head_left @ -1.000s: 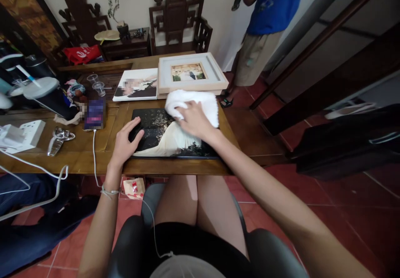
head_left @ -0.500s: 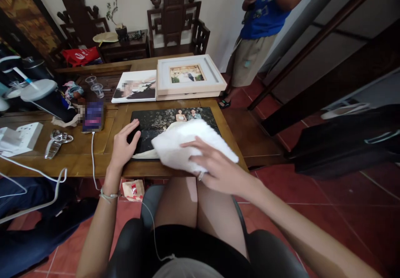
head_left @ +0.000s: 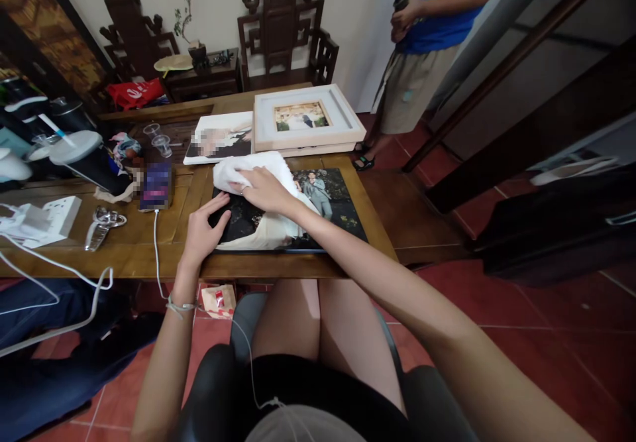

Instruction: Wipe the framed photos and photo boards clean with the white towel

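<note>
A large dark wedding photo panel (head_left: 342,207) lies flat on the wooden table, showing a figure in a grey suit and part of a pale gown. My right hand (head_left: 268,191) presses a white cloth (head_left: 275,165) onto its upper left part, with the fingers on the bunched cloth. The cloth covers the panel's top left and part of the picture. At the panel's left edge rests my left hand (head_left: 203,233), thumb and fingers apart, with no object in it.
Behind the panel are a white-framed photo (head_left: 311,137) and a smaller photo print (head_left: 191,159). To the left are a charging phone (head_left: 155,187), a clear hair clip (head_left: 103,224), a power strip (head_left: 62,220) and a lidded tumbler (head_left: 99,170). A person (head_left: 422,77) stands beyond the table.
My right hand has slid the cloth left and away from me across the panel, uncovering its right side. My left hand stays at the left edge. The standing person's hands have lowered, holding something dark.
</note>
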`<state>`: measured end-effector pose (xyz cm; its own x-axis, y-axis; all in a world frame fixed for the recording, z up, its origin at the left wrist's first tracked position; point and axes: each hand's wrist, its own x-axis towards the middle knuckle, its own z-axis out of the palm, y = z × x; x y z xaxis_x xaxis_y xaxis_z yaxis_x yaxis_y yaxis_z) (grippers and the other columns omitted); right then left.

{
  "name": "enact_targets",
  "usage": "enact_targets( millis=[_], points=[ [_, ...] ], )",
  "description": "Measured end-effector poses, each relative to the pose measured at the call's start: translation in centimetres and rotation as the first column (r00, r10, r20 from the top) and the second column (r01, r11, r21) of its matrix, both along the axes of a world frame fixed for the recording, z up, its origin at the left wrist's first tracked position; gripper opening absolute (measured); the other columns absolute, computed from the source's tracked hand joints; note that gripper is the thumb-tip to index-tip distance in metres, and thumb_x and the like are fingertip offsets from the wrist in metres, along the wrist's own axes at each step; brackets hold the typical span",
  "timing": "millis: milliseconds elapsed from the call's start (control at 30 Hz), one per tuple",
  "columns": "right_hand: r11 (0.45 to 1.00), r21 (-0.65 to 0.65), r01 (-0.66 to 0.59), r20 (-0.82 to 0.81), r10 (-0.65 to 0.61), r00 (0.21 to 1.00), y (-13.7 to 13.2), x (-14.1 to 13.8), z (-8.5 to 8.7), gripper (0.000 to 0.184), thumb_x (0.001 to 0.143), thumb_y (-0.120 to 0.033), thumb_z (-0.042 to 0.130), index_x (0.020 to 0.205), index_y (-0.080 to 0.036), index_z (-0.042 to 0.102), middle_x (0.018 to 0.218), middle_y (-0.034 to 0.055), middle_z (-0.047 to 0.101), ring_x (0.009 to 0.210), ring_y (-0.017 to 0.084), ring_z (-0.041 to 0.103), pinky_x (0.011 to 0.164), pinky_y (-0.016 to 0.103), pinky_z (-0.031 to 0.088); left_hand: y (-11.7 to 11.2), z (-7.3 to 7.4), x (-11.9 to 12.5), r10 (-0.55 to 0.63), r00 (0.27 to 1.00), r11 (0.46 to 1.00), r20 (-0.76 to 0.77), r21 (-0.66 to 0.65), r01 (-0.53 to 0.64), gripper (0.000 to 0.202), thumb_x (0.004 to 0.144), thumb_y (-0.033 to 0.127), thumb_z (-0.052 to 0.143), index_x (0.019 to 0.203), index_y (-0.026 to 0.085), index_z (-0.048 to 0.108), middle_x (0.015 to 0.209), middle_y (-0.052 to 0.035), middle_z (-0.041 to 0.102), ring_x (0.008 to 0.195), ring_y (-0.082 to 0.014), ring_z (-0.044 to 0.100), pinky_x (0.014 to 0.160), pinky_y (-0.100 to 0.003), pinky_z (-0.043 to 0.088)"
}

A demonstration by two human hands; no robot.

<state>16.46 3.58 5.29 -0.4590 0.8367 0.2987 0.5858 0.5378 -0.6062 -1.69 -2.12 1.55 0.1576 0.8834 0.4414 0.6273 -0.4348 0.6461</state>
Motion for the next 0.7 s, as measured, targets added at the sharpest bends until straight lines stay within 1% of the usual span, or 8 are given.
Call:
enact_targets(
  millis=[67,133,333,400,467,533,600,700],
  points=[
    [1.0,0.016,-0.024,0.0,0.024,1.0,0.0,0.0,-0.1,0.03,0.097,-0.032,0.045,0.115,-0.021,0.066,0.131,0.007,0.064,0.121,0.033,0.055,0.109,0.052,0.03,0.0,0.0,0.0,0.0,1.0,1.0,0.001,-0.003,0.0,0.03,0.088,0.028,0.061,0.115,0.018,0.071,0.126,-0.0088,0.068,0.123,-0.0251,0.06,0.112,-0.044,0.042],
    [1.0,0.017,-0.001,-0.009,0.001,1.0,-0.3,1.7,-0.6,0.03,0.097,-0.033,0.044,0.114,-0.022,0.065,0.132,0.0064,0.063,0.121,0.032,0.055,0.11,0.052,0.029,0.0,0.0,0.0,-0.008,1.0,1.0,0.003,-0.004,0.008,0.031,0.089,0.027,0.061,0.116,0.017,0.071,0.127,-0.0093,0.067,0.124,-0.0251,0.059,0.112,-0.044,0.042],
    [0.971,0.066,0.231,0.03,-0.234,0.972,-1.0,11.9,-2.0,0.027,0.094,-0.035,0.042,0.097,-0.021,0.064,0.111,0.0098,0.07,0.108,0.035,0.06,0.103,0.057,0.038,-0.1,0.1,0.1,-0.021,1.0,1.0,0.009,0.005,0.021,0.03,0.089,0.026,0.061,0.115,0.016,0.071,0.126,-0.0106,0.067,0.125,-0.025,0.058,0.112,-0.044,0.041],
    [0.964,0.122,0.237,0.08,-0.248,0.966,-2.0,14.3,-2.3,0.023,0.092,-0.033,0.042,0.09,-0.022,0.062,0.103,0.0118,0.069,0.106,0.036,0.059,0.098,0.058,0.042,0.0,0.1,0.1,-0.019,1.0,1.0,0.011,0.01,0.019,0.029,0.089,0.025,0.061,0.114,0.016,0.071,0.126,-0.0106,0.067,0.125,-0.0252,0.058,0.112,-0.045,0.042],
    [0.97,0.169,0.176,0.133,-0.2,0.971,-4.1,15.5,-2.6,0.019,0.089,-0.028,0.044,0.083,-0.022,0.061,0.102,0.014,0.067,0.109,0.037,0.056,0.095,0.057,0.045,0.0,0.0,0.1,-0.02,1.0,1.0,0.012,0.016,0.02,0.028,0.089,0.025,0.06,0.113,0.017,0.071,0.126,-0.0098,0.068,0.125,-0.025,0.059,0.112,-0.045,0.042],
    [0.975,0.202,0.092,0.17,-0.128,0.977,-7.2,15.5,-2.7,0.014,0.084,-0.021,0.047,0.078,-0.021,0.06,0.111,0.0169,0.064,0.119,0.038,0.051,0.097,0.059,0.044,-0.1,0.1,0.1,-0.025,1.0,0.999,0.005,0.02,0.025,0.026,0.09,0.025,0.059,0.112,0.018,0.072,0.125,-0.0094,0.068,0.125,-0.0245,0.058,0.112,-0.045,0.042],
    [0.977,0.215,0.017,0.175,-0.055,0.983,-11.0,15.0,-2.4,0.013,0.076,-0.012,0.049,0.076,-0.02,0.06,0.125,0.0191,0.058,0.126,0.038,0.046,0.104,0.064,0.037,-0.1,0.1,0.1,-0.026,1.0,0.999,-0.012,0.024,0.026,0.027,0.09,0.025,0.059,0.113,0.017,0.071,0.126,-0.0103,0.068,0.126,-0.0241,0.058,0.112,-0.044,0.042],
    [0.972,0.187,-0.143,0.159,0.114,0.981,-15.6,14.2,-1.6,0.021,0.065,-0.006,0.049,0.074,-0.021,0.06,0.13,0.0145,0.058,0.132,0.034,0.043,0.113,0.067,0.024,-0.3,0.4,0.2,-0.012,0.999,1.0,-0.045,0.028,0.013,0.03,0.091,0.026,0.059,0.117,0.016,0.069,0.127,-0.0118,0.066,0.126,-0.0238,0.058,0.112,-0.043,0.042]
  ],
)
